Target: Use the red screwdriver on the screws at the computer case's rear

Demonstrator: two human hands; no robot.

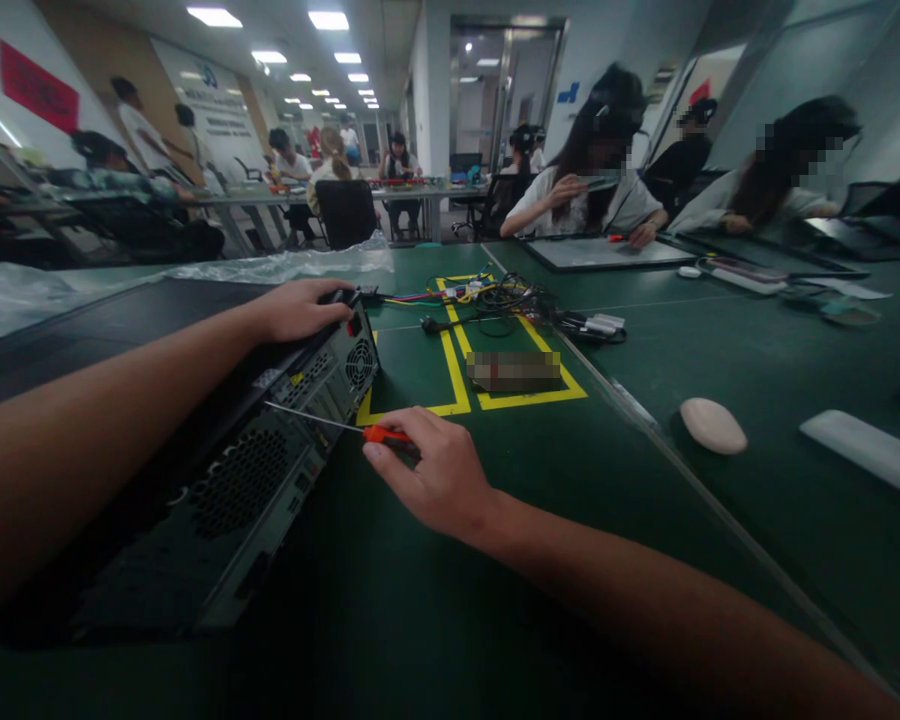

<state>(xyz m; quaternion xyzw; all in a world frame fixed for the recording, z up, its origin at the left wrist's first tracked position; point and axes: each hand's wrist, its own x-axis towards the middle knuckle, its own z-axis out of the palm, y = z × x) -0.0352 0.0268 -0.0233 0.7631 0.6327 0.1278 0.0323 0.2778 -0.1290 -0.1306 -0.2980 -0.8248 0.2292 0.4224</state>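
Observation:
A black desktop computer case (217,490) lies on its side on the green table mat (435,600), its rear panel with vents and a fan grille facing me. My left hand (300,308) rests curled over the case's far top corner. My right hand (431,470) pinches the orange handle of a screwdriver (330,424). Its thin metal shaft points left, with the tip against the case's rear panel.
A tangle of coloured cables (495,295) lies inside yellow tape markings (457,375) behind the case. A pale mouse (712,425) and a white keyboard (866,455) sit to the right. Clear plastic wrap (285,265) lies at the back left. Other people sit at tables beyond.

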